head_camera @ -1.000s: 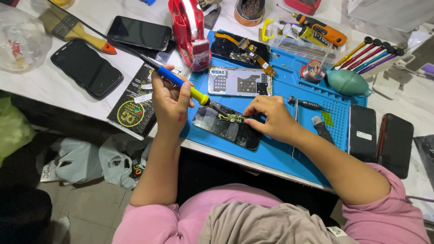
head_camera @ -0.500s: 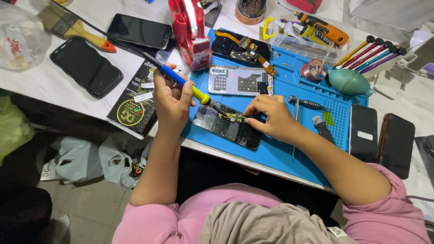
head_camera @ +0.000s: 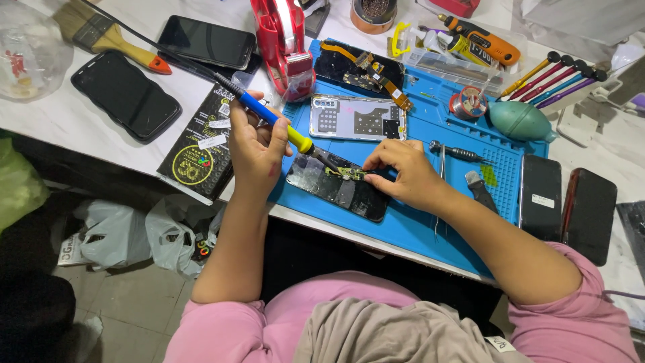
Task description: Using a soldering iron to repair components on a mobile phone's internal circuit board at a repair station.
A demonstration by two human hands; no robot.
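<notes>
There's the opened phone (head_camera: 339, 188), lying screen-down at the near left part of the blue work mat (head_camera: 416, 228), close to the table's front edge, with a small green circuit piece (head_camera: 346, 173) sitting on its back. The right hand (head_camera: 403, 175) is down on it, fingertips (head_camera: 368, 165) pinched together at the end of that little green piece, pressing it onto the phone. The left hand (head_camera: 259, 151) is curled closed around a soldering iron (head_camera: 269, 114), blue grip, yellow collar, and the dark tip slants down to the phone, right beside the green piece; whether tip and piece actually touch I can't tell from here. The iron's black cord runs away up-left across the table.

Just behind the phone lies a silver phone back frame (head_camera: 357, 118), flat on the mat, and behind that a black phone with a gold ribbon cable (head_camera: 359, 67). To the right of the working hand, a small screwdriver (head_camera: 460, 152) and a pair of tweezers (head_camera: 440, 195) rest on the mat, then a teal rubber air blower (head_camera: 521, 121) and a row of coloured-handled screwdrivers (head_camera: 557, 77) farther back. A red tape dispenser (head_camera: 285, 40) stands at the mat's left rear corner. Under the left wrist sits a black box with a yellow round mark (head_camera: 198, 151), and beyond it two dark phones (head_camera: 126, 95) lie on the white table (head_camera: 54, 114), with a paintbrush (head_camera: 107, 37) near them. Two more dark phones (head_camera: 568, 198) lie at the mat's right edge.
</notes>
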